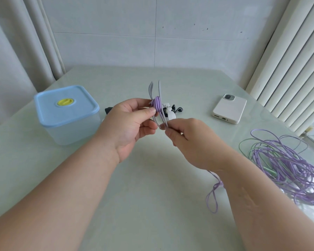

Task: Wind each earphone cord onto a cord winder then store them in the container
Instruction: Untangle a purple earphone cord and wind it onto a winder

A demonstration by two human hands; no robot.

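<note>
left hand (pixel 129 122) pinches the grey cord winder (pixel 159 89) at mid-table, purple earphone cord (pixel 157 105) coiled round its middle by the thumb. right hand (pixel 190 140) pinches the winder's lower ends. lidded container (pixel 49 105) sits left, cord tangle (pixel 283 160) right.

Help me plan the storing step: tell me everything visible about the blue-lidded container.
The container is a squarish box with rounded corners, its walls translucent frosted plastic. A light blue lid is seated on it, with a round yellow cap at its centre. It stands upright on the left of the pale table, apart from the left hand, with nothing touching it but the table. Its contents cannot be made out.
</note>
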